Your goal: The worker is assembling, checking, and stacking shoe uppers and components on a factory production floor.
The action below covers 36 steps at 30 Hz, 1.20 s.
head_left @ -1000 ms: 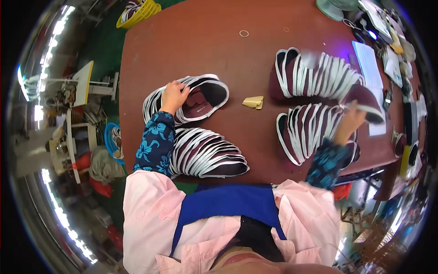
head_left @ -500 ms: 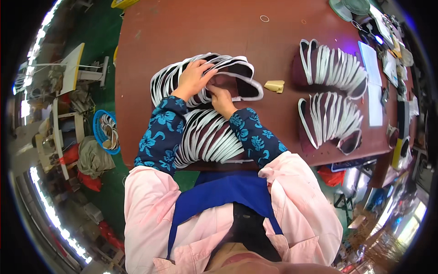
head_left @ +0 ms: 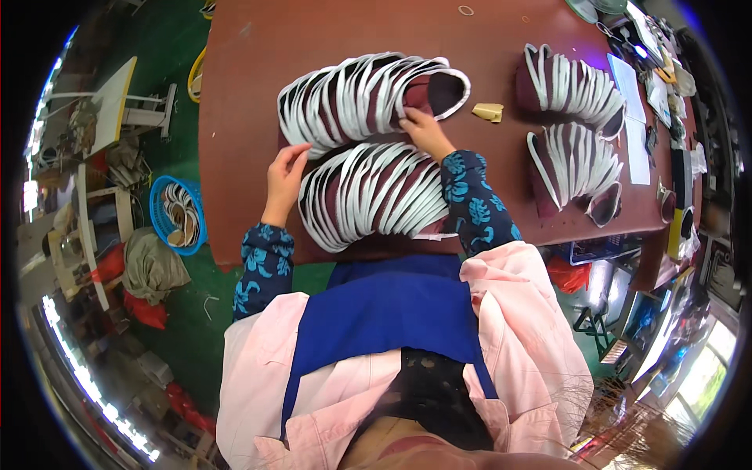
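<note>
On the brown table (head_left: 235,157) lay four fanned rows of dark red shoe pieces with white edging. The left hand (head_left: 284,174) rested open, fingers spread narrow, against the left end of the upper row (head_left: 360,98), touching the edge of the outermost piece and holding nothing. The right hand (head_left: 424,129) lay between the upper row and the lower row (head_left: 372,196) — fingers pressed down on the pieces near the upper row's right end, without a clear grasp on any one piece. Just beside that end sat a small tan block (head_left: 489,112). Well apart to the right lay two more rows (head_left: 576,125). A blue basket (head_left: 176,213) stood on the green floor to the left.
</note>
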{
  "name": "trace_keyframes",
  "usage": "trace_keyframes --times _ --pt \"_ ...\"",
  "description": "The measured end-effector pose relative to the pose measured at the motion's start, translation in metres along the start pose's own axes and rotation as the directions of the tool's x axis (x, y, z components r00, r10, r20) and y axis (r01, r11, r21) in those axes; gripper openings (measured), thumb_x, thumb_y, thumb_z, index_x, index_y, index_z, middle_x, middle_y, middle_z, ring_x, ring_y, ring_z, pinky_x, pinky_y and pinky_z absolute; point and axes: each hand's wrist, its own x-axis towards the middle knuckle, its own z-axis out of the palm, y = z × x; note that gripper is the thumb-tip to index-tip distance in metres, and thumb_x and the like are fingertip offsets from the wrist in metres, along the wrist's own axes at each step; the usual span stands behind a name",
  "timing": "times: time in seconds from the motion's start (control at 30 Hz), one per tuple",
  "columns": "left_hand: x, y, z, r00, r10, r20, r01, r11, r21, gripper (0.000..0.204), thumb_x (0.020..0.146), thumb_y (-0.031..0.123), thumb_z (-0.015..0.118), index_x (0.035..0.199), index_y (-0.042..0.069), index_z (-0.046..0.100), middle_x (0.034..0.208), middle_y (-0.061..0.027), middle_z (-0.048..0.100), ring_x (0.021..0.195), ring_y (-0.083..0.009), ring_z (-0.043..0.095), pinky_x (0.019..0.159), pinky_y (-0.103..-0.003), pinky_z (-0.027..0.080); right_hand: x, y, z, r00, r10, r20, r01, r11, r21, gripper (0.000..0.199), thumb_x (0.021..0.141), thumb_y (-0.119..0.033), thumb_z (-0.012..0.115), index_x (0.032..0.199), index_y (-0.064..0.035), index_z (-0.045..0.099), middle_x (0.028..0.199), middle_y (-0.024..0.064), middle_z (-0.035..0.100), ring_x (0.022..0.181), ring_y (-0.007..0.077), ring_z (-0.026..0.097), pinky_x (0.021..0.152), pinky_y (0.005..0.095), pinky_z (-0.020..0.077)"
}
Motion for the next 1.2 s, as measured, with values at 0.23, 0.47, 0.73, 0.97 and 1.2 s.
trace_keyframes --times 0.23,0.47,0.73,0.97,1.2 --pt "-0.140 -0.044 -0.063 0.926 -0.314 -0.211 0.316 0.948 -0.023 0.020 0.098 0.011 0.063 0.113 0.001 0.071 0.103 -0.0026 0.072 0.094 -0.0087 0.063 0.085 -0.024 0.049 -0.098 -0.042 -0.016 0.912 -0.179 -0.369 0.124 0.978 -0.166 0.030 0.097 -0.012 0.063 0.125 -0.0001 0.063 0.116 0.0105 0.068 0.107 0.0172 0.064 0.093 0.0309 0.0502" --pt "-0.142 -0.053 -0.015 0.920 -0.299 -0.255 0.271 0.952 -0.139 0.034 0.093 0.018 0.071 0.122 0.000 0.064 0.118 -0.0116 0.065 0.103 -0.0199 0.066 0.090 -0.033 0.053 -0.228 -0.028 -0.001 0.849 -0.019 -0.528 -0.020 0.998 -0.067 0.026 0.097 -0.011 0.063 0.121 -0.0008 0.059 0.109 0.0070 0.062 0.092 0.0136 0.059 0.081 0.0276 0.0492" --pt "-0.104 -0.032 0.000 0.988 0.115 -0.103 -0.064 0.912 0.406 0.050 0.090 0.002 0.055 0.138 0.016 0.059 0.139 -0.0185 0.046 0.125 -0.0368 0.046 0.111 -0.045 0.036 -0.248 -0.012 0.006 0.858 0.135 -0.495 -0.113 0.991 0.074 0.027 0.097 -0.009 0.064 0.121 0.0002 0.057 0.107 0.0051 0.060 0.092 0.0105 0.053 0.084 0.0253 0.0461" --pt "-0.084 -0.007 -0.006 0.968 0.169 0.186 -0.247 0.780 0.574 0.050 0.086 -0.005 0.052 0.125 0.021 0.068 0.145 -0.0145 0.044 0.130 -0.0374 0.043 0.110 -0.046 0.038 -0.263 0.001 -0.002 0.788 0.318 -0.527 -0.191 0.940 0.281 0.026 0.098 -0.013 0.063 0.121 -0.0024 0.057 0.101 0.0007 0.059 0.084 0.0065 0.053 0.073 0.0211 0.0455" --pt "-0.067 0.021 0.016 0.990 0.099 0.099 -0.140 0.702 0.698 0.037 0.086 0.042 0.073 0.095 0.007 0.066 0.129 -0.0161 0.058 0.121 -0.0365 0.050 0.099 -0.047 0.045 -0.269 0.011 0.000 0.774 0.406 -0.487 -0.234 0.897 0.375 0.025 0.098 -0.013 0.063 0.120 -0.0022 0.058 0.099 0.0019 0.061 0.085 0.0076 0.058 0.074 0.0219 0.0474"
